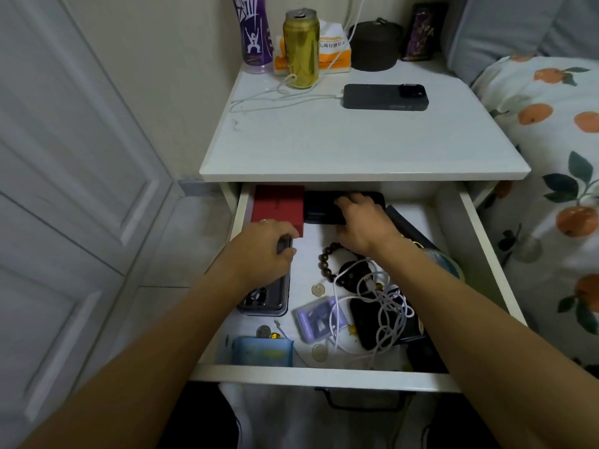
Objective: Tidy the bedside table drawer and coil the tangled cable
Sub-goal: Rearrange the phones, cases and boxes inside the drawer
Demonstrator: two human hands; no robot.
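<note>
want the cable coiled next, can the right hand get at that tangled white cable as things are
Probably yes. The tangled white cable lies uncovered on top of the clutter, just below the right hand's wrist. That hand would first have to let go of the black case at the back.

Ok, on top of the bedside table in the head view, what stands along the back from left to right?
purple bottle → gold can → white and orange tissue pack → round black case → dark purple-printed box
</note>
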